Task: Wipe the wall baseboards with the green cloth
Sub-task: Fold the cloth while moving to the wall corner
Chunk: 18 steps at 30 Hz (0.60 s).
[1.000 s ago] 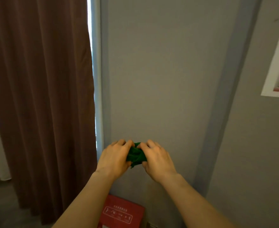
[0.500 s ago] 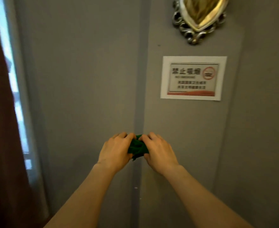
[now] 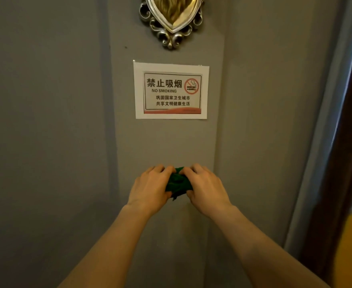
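A crumpled green cloth (image 3: pixel 178 183) is bunched between both hands, held up in front of a grey wall (image 3: pixel 166 142). My left hand (image 3: pixel 150 187) grips its left side with fingers curled over the top. My right hand (image 3: pixel 207 189) grips its right side the same way. Most of the cloth is hidden inside the two fists. No baseboard is in view; the frame ends above the floor.
A white no-smoking sign (image 3: pixel 171 90) is taped to the wall above the hands. An ornate silver-framed mirror (image 3: pixel 172 19) hangs higher up. At the right edge hang a grey sheer curtain (image 3: pixel 316 163) and a brown curtain (image 3: pixel 349 142).
My view has swung right along the wall: the left curtain and red box have left the frame, the sign and mirror now sit centred. Both hands keep their hold on the cloth.
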Each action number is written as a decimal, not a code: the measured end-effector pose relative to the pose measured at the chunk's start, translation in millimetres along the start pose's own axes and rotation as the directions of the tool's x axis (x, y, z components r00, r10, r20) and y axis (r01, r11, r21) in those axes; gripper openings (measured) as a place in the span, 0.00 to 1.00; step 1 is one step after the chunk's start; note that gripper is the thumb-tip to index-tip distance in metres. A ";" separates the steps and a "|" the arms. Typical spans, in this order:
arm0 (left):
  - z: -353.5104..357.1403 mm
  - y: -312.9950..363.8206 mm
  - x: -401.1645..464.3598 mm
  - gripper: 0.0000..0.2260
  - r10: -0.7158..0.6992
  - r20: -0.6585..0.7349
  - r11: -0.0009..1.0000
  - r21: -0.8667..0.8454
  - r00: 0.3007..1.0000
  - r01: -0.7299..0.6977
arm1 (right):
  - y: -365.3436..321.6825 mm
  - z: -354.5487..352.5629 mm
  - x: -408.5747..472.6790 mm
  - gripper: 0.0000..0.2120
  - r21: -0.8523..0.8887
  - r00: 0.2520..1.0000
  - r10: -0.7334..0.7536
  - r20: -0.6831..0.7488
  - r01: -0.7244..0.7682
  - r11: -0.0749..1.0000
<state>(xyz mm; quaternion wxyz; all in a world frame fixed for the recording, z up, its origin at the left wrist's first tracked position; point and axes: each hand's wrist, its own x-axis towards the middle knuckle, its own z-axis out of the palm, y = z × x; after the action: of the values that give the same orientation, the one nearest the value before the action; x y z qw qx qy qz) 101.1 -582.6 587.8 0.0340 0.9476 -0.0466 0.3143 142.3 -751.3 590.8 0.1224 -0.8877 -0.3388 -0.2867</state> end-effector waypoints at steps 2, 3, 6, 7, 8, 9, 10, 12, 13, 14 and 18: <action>8.5 -1.2 3.7 0.21 0.001 0.002 1.000 -0.011 1.000 -0.001 | 6.2 8.0 2.3 0.23 0.011 1.000 0.009 0.000 -0.009 1.000; 13.3 -3.9 5.3 0.21 0.000 0.005 1.000 -0.017 1.000 0.000 | 8.1 13.5 4.4 0.23 0.021 1.000 0.014 0.003 -0.014 1.000; 31.0 -17.7 10.2 0.21 -0.011 0.028 1.000 -0.029 1.000 0.012 | 10.5 35.6 12.6 0.23 0.037 0.999 0.019 0.029 -0.020 0.999; 38.0 -23.3 12.4 0.20 -0.012 0.035 0.999 -0.029 0.999 0.013 | 11.2 44.0 15.8 0.23 0.044 0.999 0.020 0.037 -0.021 0.999; 45.4 -29.1 14.9 0.20 -0.012 0.040 0.999 -0.031 0.999 0.013 | 12.2 52.4 19.6 0.23 0.051 0.999 0.020 0.044 -0.022 0.998; 53.1 -35.0 17.7 0.20 -0.012 0.045 0.999 -0.034 0.999 0.013 | 13.7 60.9 24.1 0.23 0.056 0.999 0.018 0.049 -0.021 0.998; 61.3 -41.0 21.0 0.20 -0.014 0.052 0.999 -0.039 0.999 0.016 | 15.9 69.9 29.3 0.23 0.057 0.998 0.018 0.056 -0.021 0.998; 78.5 -52.4 27.3 0.20 -0.024 0.073 0.998 -0.057 0.997 0.028 | 20.8 87.6 38.3 0.22 0.063 0.996 0.025 0.080 -0.030 0.998; 87.3 -57.4 29.8 0.20 -0.027 0.081 0.997 -0.063 0.996 0.032 | 23.6 95.6 42.4 0.22 0.065 0.995 0.031 0.099 -0.038 0.997; 95.3 -61.7 32.9 0.20 -0.031 0.090 0.997 -0.065 0.995 0.037 | 26.2 103.1 47.0 0.22 0.063 0.993 0.036 0.115 -0.043 0.997; 123.3 -74.8 40.4 0.20 -0.037 0.133 0.995 -0.090 0.990 0.050 | 34.4 131.6 56.9 0.21 0.073 0.988 0.046 0.147 -0.057 0.996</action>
<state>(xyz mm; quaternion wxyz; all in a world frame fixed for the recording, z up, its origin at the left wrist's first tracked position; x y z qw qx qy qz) 214.6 -522.6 510.7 0.0816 0.9644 -0.0426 0.2478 255.9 -692.4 517.7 0.1392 -0.9093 -0.3345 -0.2048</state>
